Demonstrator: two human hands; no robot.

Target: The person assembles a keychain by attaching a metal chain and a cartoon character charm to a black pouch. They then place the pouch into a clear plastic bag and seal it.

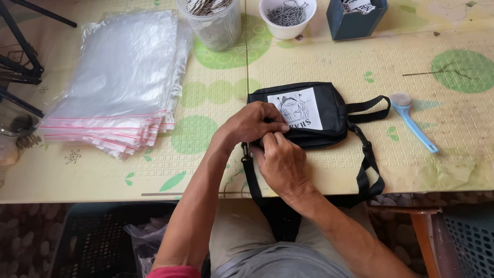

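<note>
Right hand: right hand pinches the near edge of the small black fabric pouch.
Left hand: left hand curls, gripping that same edge.
Pouch: flat on the yellow-green table, white printed patch up, black strap trailing off the edge.

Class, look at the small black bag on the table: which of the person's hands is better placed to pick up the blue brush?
Probably the right hand: the blue brush lies on its side of the black bag; the left hand is farther.
</note>
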